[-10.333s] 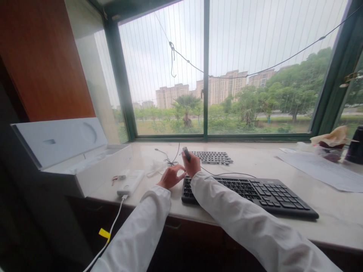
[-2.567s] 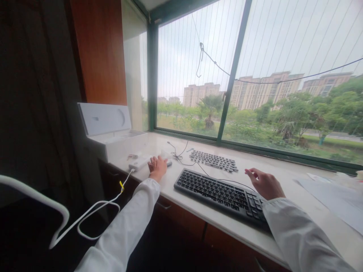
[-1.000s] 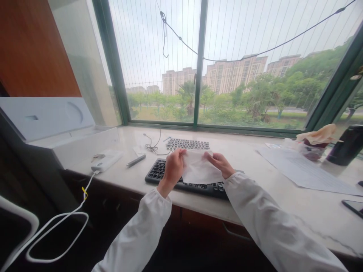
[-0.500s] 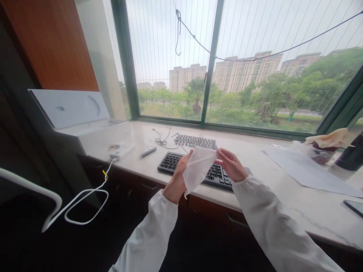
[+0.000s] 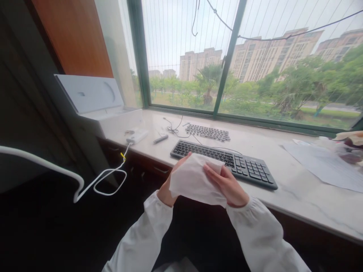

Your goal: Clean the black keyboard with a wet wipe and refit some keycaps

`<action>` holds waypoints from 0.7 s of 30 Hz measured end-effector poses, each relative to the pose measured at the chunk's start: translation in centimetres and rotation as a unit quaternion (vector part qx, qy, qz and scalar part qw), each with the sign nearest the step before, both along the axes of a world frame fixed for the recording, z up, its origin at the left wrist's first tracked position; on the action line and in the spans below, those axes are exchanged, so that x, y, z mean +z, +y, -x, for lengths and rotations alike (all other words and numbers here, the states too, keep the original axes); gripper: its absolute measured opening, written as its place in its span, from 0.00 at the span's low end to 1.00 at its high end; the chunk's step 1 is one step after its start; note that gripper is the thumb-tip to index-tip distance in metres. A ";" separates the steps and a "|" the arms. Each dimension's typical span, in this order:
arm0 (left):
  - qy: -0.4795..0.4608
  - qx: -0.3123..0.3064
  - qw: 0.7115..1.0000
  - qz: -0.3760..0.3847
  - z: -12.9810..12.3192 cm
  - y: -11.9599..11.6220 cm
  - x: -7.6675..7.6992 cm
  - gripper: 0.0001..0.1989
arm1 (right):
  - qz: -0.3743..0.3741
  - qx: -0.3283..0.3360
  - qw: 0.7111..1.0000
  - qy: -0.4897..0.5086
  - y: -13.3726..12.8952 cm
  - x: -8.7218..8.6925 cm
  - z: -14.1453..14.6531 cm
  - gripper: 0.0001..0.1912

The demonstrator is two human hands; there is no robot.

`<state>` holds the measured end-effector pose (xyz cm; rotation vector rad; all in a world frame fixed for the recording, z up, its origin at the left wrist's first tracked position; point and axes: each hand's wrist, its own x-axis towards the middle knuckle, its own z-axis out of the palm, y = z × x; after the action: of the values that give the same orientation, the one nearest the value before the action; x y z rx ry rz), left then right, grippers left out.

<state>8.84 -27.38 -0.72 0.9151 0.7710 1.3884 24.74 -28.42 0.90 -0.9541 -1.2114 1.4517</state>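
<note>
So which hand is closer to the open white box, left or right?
Left. The left hand, partly under the white wipe, is nearer; the box stands ahead and to its left. The right hand is farther away, at the wipe's right side.

"Where does the light come from?"

"Pale daylight, through the wide green-framed window (image 5: 181, 41) beyond the fingers (image 5: 213, 173). The overcast whitish sky (image 5: 170, 26) is nearly washed out."

"Any shadows?"

"Below the fingers it sinks to near black. Past them, the glossy white marbled worktop (image 5: 261, 145) is bright, with a soft sheen toward the glass."

"Is it sharp?"

"Hazy, with fine detail smeared; the wide view stretches things far out on either side of the fingers."
</note>
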 end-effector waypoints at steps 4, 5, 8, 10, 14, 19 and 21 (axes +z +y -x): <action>-0.007 0.079 0.996 0.046 5.3 -0.9 -4.4 0.17 | 0.080 -0.035 0.994 0.059 -1.4 -1.6 4.1 0.22; 0.022 0.177 0.983 0.048 7.1 -1.7 -5.5 0.15 | 0.105 -0.024 0.992 0.069 -1.5 -2.2 5.1 0.23; 0.105 0.363 0.925 0.039 12.0 -6.1 -7.8 0.11 | 0.163 0.003 0.981 0.101 -1.5 -4.6 8.4 0.26; 0.227 0.455 0.861 -0.018 14.2 -10.3 -8.4 0.09 | 0.172 0.020 0.978 0.117 -1.5 -6.7 10.9 0.26; 0.486 0.376 0.770 -0.173 15.9 -17.9 -10.5 0.12 | 0.214 0.075 0.966 0.122 -2.9 -11.5 16.5 0.22; 0.666 0.225 0.703 0.111 22.2 -20.4 -17.5 0.24 | 0.267 0.175 0.933 0.163 -6.1 -15.9 22.1 0.22; 0.632 0.306 0.643 0.306 26.0 -21.3 -20.4 0.31 | 0.284 0.190 0.925 0.165 -6.8 -17.0 23.2 0.21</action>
<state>-17.18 -48.72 -21.15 1.0126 2.6461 0.6431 1.56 -35.20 -16.06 -0.8171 -0.7536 2.2518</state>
